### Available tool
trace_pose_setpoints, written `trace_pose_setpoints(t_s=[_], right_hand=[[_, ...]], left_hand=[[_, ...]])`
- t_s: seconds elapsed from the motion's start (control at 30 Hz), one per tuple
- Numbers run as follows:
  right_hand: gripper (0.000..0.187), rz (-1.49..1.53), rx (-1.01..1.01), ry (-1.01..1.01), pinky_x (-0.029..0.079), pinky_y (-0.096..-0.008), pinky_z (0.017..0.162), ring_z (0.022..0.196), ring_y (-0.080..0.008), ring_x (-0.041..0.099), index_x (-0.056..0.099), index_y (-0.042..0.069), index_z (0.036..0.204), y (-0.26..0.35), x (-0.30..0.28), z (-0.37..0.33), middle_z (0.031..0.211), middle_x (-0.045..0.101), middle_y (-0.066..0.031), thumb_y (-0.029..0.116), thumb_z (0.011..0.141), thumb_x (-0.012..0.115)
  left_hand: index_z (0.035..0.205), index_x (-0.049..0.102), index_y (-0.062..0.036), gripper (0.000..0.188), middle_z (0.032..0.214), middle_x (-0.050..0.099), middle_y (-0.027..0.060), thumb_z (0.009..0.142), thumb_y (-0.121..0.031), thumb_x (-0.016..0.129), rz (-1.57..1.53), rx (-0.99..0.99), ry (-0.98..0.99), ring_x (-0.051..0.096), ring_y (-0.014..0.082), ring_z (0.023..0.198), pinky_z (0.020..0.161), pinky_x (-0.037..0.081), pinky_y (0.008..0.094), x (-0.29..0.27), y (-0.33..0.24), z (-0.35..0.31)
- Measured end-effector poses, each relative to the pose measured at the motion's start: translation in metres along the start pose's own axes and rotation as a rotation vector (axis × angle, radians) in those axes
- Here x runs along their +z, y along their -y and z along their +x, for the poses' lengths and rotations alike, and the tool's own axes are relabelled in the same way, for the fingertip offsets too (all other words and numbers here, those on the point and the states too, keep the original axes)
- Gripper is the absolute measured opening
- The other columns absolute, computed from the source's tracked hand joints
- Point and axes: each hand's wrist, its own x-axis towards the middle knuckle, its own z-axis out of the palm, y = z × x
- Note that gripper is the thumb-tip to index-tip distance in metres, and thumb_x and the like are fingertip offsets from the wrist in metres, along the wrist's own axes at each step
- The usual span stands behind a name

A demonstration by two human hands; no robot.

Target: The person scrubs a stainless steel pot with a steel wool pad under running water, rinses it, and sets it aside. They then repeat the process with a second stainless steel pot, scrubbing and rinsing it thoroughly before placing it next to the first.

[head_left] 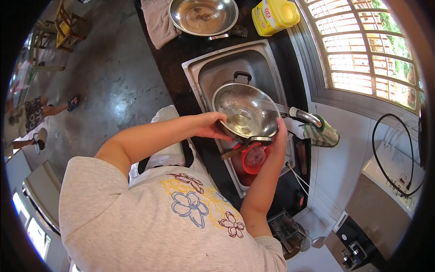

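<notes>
Between my two hands a shiny two-handled steel pot (226,100) is held tilted over the metal sink (192,72). My left hand (212,127) grips its near left side, thumb at the rim. On the opposite side my right hand (281,133) holds the pot's wall, its fingers partly hidden. A stream of water runs from the faucet (309,116) into the pot. Below it sits a red plastic container (247,164) with water in it, partly covered by the pot. A wooden handle (230,153) juts out beside that container.
A large steel basin (204,18), a beige towel (159,22) and a yellow jug (274,17) stand beyond the sink. A green-striped cloth (322,134) hangs near the faucet. Ladles (312,242) lie in a rack at right. Another person's leg (56,110) shows far left.
</notes>
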Motion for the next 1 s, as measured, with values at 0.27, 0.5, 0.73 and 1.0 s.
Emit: trace_pose_setpoints(t_s=[0.27,0.5,0.73,1.0], right_hand=[[0.056,-0.296,-0.323,-0.232,0.044,-0.0278,0.088,0.099,-0.0201,0.057,0.045,-0.001,0.13,-0.009,-0.01,0.009,0.114,0.058,-0.0094,-0.008,0.075,0.053],[0.029,-0.274,-0.072,-0.195,0.051,-0.0304,0.08,0.093,-0.0185,0.061,0.046,0.006,0.122,-0.038,0.006,0.053,0.111,0.058,-0.0095,0.004,0.094,0.052],[0.042,-1.082,-0.476,-0.466,0.049,-0.0423,0.073,0.078,-0.034,0.065,0.048,-0.005,0.105,-0.032,0.027,0.067,0.093,0.063,-0.0248,0.02,0.078,0.066],[0.018,-1.011,-0.351,-0.571,0.049,-0.0393,0.066,0.07,-0.029,0.065,0.062,0.0,0.081,0.028,0.055,0.017,0.077,0.067,-0.0144,0.015,0.072,0.062]], left_hand=[[0.122,0.044,0.0035,0.046,0.11,0.057,0.0204,0.077,0.003,0.051,0.308,0.199,-0.084,0.06,0.0344,0.101,0.081,0.056,0.0448,-0.006,-0.033,0.052],[0.147,0.003,-0.016,0.086,0.122,0.048,0.0203,0.078,0.003,0.051,0.802,0.721,-0.277,0.06,0.035,0.098,0.076,0.058,0.0495,0.032,-0.064,0.019],[0.146,0.008,-0.0179,0.082,0.126,0.046,0.0216,0.08,0.0,0.053,0.508,0.502,-0.232,0.061,0.0306,0.097,0.073,0.06,0.0431,0.024,-0.075,0.011],[0.124,0.048,-0.0015,0.046,0.12,0.052,0.0237,0.081,-0.009,0.059,0.627,0.595,-0.678,0.056,0.0355,0.111,0.088,0.052,0.0447,0.018,-0.049,0.053]])
